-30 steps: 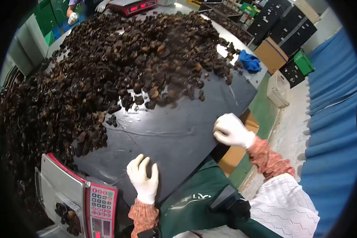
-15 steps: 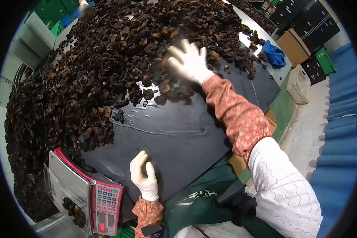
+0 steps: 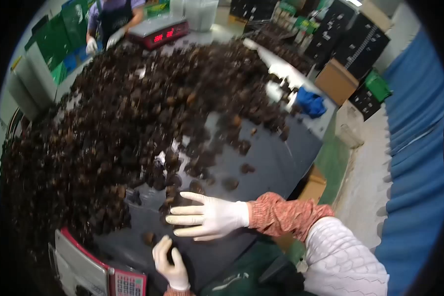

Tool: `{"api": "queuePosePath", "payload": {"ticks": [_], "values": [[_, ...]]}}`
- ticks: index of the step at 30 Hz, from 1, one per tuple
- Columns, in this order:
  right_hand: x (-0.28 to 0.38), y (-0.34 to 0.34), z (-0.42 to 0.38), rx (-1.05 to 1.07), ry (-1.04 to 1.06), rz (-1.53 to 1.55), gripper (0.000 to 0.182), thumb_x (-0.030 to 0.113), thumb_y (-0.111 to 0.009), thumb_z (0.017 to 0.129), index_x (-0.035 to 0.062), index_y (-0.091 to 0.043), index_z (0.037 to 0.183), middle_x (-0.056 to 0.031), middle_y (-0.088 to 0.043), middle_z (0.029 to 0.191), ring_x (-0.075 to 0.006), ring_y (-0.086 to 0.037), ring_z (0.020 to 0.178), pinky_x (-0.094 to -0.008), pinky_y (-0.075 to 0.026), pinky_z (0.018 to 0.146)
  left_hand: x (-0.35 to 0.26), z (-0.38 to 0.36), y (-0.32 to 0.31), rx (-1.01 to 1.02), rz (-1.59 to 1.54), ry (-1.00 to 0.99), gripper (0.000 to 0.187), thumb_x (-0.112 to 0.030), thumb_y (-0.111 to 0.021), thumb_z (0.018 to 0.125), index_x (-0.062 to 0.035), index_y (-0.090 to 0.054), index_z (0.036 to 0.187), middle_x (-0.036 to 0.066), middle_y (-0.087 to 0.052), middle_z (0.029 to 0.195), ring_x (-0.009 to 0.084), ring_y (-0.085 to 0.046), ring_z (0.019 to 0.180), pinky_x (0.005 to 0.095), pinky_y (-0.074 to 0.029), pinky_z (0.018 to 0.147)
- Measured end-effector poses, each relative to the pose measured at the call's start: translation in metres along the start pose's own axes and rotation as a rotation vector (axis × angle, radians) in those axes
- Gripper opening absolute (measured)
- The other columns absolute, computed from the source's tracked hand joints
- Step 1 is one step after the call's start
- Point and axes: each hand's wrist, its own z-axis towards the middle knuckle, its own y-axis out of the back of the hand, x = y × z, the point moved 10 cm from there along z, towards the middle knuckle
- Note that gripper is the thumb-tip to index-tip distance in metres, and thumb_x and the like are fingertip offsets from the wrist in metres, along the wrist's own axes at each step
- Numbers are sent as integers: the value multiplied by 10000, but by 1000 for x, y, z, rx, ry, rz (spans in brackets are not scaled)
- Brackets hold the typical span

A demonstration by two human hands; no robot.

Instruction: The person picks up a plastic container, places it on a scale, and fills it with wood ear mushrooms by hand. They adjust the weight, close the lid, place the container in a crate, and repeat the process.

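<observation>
My right hand, in a white glove, lies flat with fingers spread over the dark tabletop. Its fingertips are beside or over a few loose pieces at the near edge of a broad heap of dark brown, curled wood ear mushrooms. My left hand, also gloved, is lower and nearer my body, fingers slightly bent and thumb apart, holding nothing. A single mushroom piece rests just beyond its fingertips. Left of that hand stands a red-edged scale with dark pieces partly visible on its plate.
Across the heap, a person in a dark apron with gloved hands stands by a second scale. A blue cloth lies at the table's right side. Beyond are a cardboard box, black crates and a blue curtain.
My right hand has drawn back from the heap toward my body, and some pieces now lie closer on the tabletop. The view has tilted up, bringing the person and second scale into sight.
</observation>
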Motion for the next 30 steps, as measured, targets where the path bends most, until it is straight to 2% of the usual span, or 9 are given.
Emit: {"api": "queuePosePath", "payload": {"ticks": [7, 9, 12, 17, 22, 24, 27, 29, 30], "values": [[-243, 57, -53, -215, -981, -700, 650, 473, -569, 973, 73, -520, 1483, -284, -338, 1616, -430, -289, 1517, -628, -125, 1231, -1, 0, 4, 9, -58, -16, 241, -7, -693, 925, 11, -709, 1165, 153, -718, 1164, 291, -677, 1093, 388, -523, 1002], [-248, 24, -52, 78, -1107, -524, 698, 546, -507, 997, 141, -445, 1562, -310, -287, 1635, -478, -244, 1527, -640, -126, 1227, -2, -1, 5, -1, -78, -19, 241, -8, -693, 928, 6, -710, 1167, 152, -718, 1166, 287, -678, 1096, 385, -526, 997], [-173, -13, -16, 161, -758, -247, 704, 578, -502, 997, 154, -453, 1557, -295, -311, 1629, -510, -253, 1515, -629, -219, 1220, -4, 0, 6, -7, -84, -42, 223, 12, -673, 912, 11, -707, 1132, 160, -717, 1160, 303, -675, 1079, 393, -522, 992], [-50, 10, 5, 25, -198, 85, 451, 256, -652, 962, 63, -635, 1369, -227, -554, 1471, -420, -480, 1413, -514, -402, 1145, -12, 10, 4, 2, -123, -18, 200, 88, -632, 872, 31, -693, 1053, 157, -719, 1135, 301, -672, 1067, 388, -515, 985], [-125, 84, -37, -483, -499, -105, 360, 73, -623, 924, 13, -672, 1275, -205, -642, 1370, -376, -597, 1297, -447, -475, 1096, 6, 3, 1, 9, -80, -11, 277, 38, -710, 827, -11, -721, 1099, 146, -724, 1164, 306, -672, 1093, 390, -521, 986], [-175, 88, -57, -483, -685, -424, 383, 211, -634, 964, 5, -663, 1286, -248, -615, 1390, -387, -599, 1277, -432, -469, 1084, 1, 5, -1, 25, -81, 2, 238, 47, -677, 858, -3, -718, 1087, 141, -722, 1163, 288, -674, 1104, 385, -507, 1010], [-208, 33, -46, -134, -732, -794, 567, 421, -572, 991, 70, -549, 1436, -281, -479, 1511, -446, -452, 1390, -615, -344, 1121, 2, 4, -1, 12, -101, -3, 246, 47, -684, 858, -7, -720, 1095, 143, -718, 1176, 287, -672, 1108, 382, -505, 1014], [-162, -4, 3, 179, -634, -540, 571, 450, -589, 953, 106, -567, 1408, -283, -468, 1488, -475, -409, 1407, -709, -260, 1128, 2, 1, -1, 26, -98, 11, 258, 45, -689, 859, -17, -725, 1106, 142, -711, 1206, 278, -666, 1125, 382, -500, 1026], [-110, -24, 14, 63, -262, -722, 506, 425, -584, 953, 94, -610, 1335, -273, -478, 1478, -481, -410, 1400, -706, -243, 1141, -2, 0, -1, 41, -97, -1, 255, 48, -683, 862, -13, -723, 1107, 147, -709, 1209, 280, -661, 1136, 383, -496, 1032]]}}
